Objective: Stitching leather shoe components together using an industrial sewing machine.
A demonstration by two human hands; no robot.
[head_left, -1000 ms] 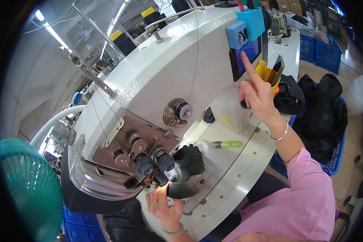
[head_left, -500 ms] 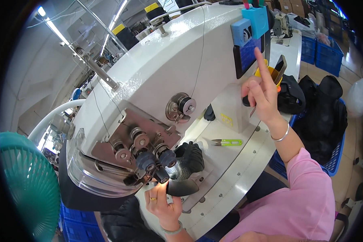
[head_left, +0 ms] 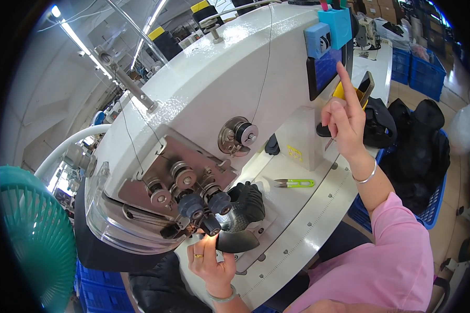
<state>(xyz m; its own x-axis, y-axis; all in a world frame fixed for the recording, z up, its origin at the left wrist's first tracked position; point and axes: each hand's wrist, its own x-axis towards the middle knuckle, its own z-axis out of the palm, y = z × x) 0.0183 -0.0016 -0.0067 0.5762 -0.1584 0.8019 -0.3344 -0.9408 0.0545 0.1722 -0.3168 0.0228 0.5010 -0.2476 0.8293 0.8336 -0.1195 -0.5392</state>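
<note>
My left hand (head_left: 212, 266), with a ring and a bracelet, reaches up under the head of a white sewing machine (head_left: 203, 78). Its fingers are pressed together by the lit needle area; the tips are partly hidden, so what they pinch cannot be made out. Beside them a black, padded, curved piece (head_left: 240, 219) sits on the machine bed. My right hand (head_left: 345, 122) holds nothing; its index finger points up to the dark control screen (head_left: 326, 70), the other fingers curled loosely. Whether the fingertip touches the screen I cannot tell.
Green-handled thread snips (head_left: 295, 183) lie on the machine bed. Right of it, a blue basket (head_left: 436, 203) holds black pieces. A yellow container (head_left: 340, 91) with a phone (head_left: 368, 83) stands behind my right hand. A green fan (head_left: 34, 235) is at the left.
The view has shifted slightly, so the machine sits a little further right. Both hands keep nearly the same pose, the right index finger still raised at the screen.
</note>
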